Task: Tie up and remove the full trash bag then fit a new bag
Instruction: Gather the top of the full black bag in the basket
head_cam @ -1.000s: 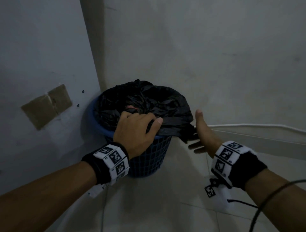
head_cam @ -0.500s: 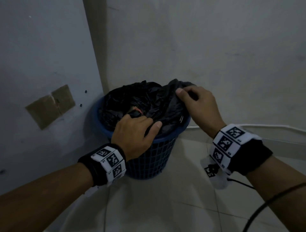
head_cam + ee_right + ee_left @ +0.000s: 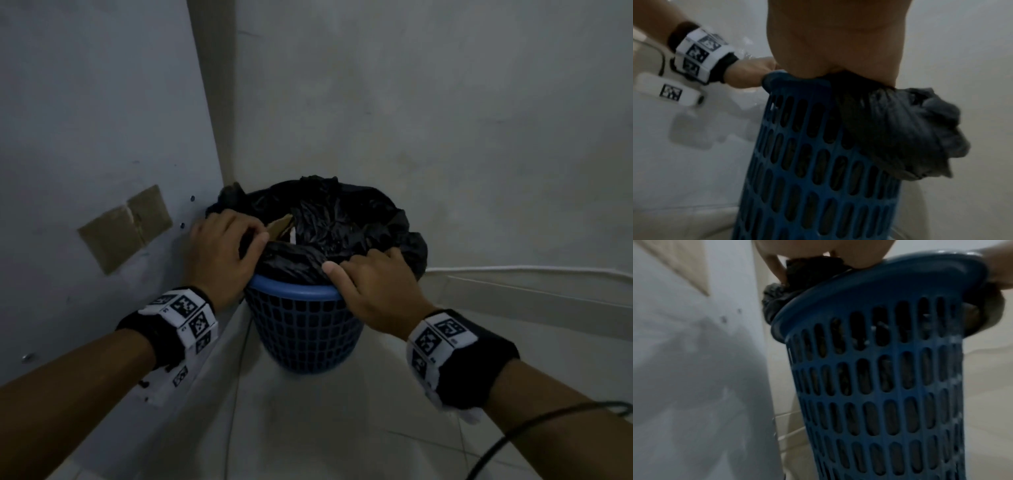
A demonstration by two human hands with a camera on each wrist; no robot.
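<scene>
A blue lattice basket (image 3: 291, 289) stands in a wall corner, lined with a full black trash bag (image 3: 335, 219). A scrap of cardboard (image 3: 279, 226) shows inside the bag. My left hand (image 3: 222, 250) is at the left rim, its fingers curled over the bag's edge. At the front right of the rim, my right hand (image 3: 373, 287) has its fingers curled into the bag and its thumb lying along the plastic. In the left wrist view the bag (image 3: 813, 269) bunches under my palm above the basket (image 3: 879, 386). Seen from the right wrist, a fold of bag (image 3: 910, 129) hangs outside the basket (image 3: 807, 162).
A grey panel with a taped brown patch (image 3: 126, 226) stands close on the left, and a plain wall is behind. A white cable (image 3: 513, 269) runs along the wall base at right. A black cable (image 3: 513, 431) loops over my right forearm. Tiled floor lies in front.
My left hand slid from the front rim round to the left rim. My right hand came from the far right rim to the front right. The bag's front edge is off the rim.
</scene>
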